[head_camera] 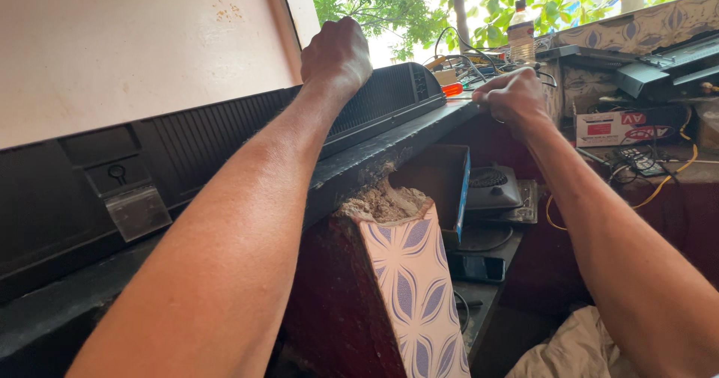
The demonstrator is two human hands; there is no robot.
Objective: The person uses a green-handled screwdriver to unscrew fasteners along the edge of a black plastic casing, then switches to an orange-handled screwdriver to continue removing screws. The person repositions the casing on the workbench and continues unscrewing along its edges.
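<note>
Grip of our left hand: a closed fist over the top rear edge of the large flat black ribbed-plastic panel housing, which stands tilted on its long edge on the dark slab bench, its pale backing sheet rising above. Our right hand is curled shut near the bench's far end, just beyond the housing's corner; whether it pinches a thin wire or tool we cannot tell. An orange-handled screwdriver lies just behind it. We judge the main risk to be the housing sliding or tipping off the narrow bench, since only one fist steadies it and the crumbling patterned pillar beneath offers poor support; a black phone on the lower shelf lies below.
</note>
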